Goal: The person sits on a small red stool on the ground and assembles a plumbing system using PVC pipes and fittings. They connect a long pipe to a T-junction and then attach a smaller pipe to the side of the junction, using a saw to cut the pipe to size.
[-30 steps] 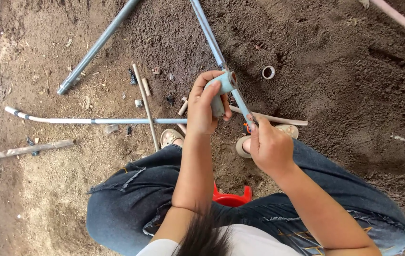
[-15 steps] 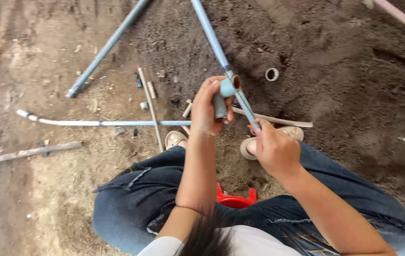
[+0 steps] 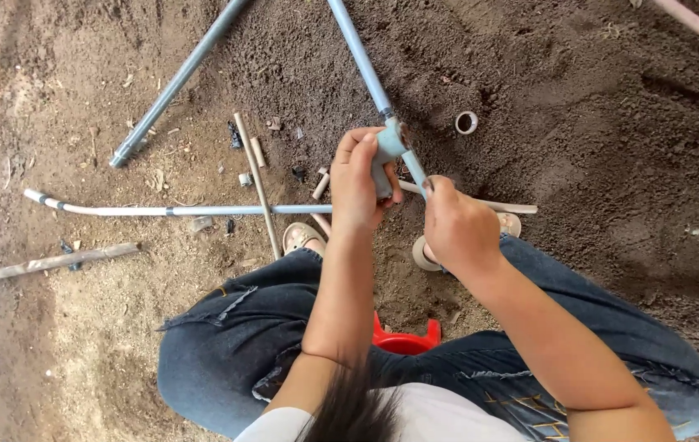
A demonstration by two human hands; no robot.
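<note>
Just above the middle of the frame, the person's left hand (image 3: 359,182) is wrapping around a grey plastic pipe fitting (image 3: 388,151), fingers clenched over its short downward leg. The right hand (image 3: 457,225), a little lower and to the right, is pinching closed on the thin pipe end (image 3: 416,173) that is coming out of the fitting. A long grey pipe (image 3: 359,53) is running from the fitting up to the top edge of the frame.

Judging by its look, the fitting is rigid and light, smooth enough to slip if dusty, so the firm wrap around its body seems the sensible place to hold it. The long pipe is probably stiff but springy over that length, and its far end is likely to swing about when the near end is being turned.

Much is hidden. The left fingers are covering most of the fitting, so I cannot tell its exact shape or how deep the pipes are sitting. The right palm is concealing whatever lies under it. The pipe's far end is cut off by the top of the frame. A small ring (image 3: 466,123) is lying on the dark soil (image 3: 595,106) to the right, and a red stool (image 3: 402,337) is peeking out between the knees.
</note>
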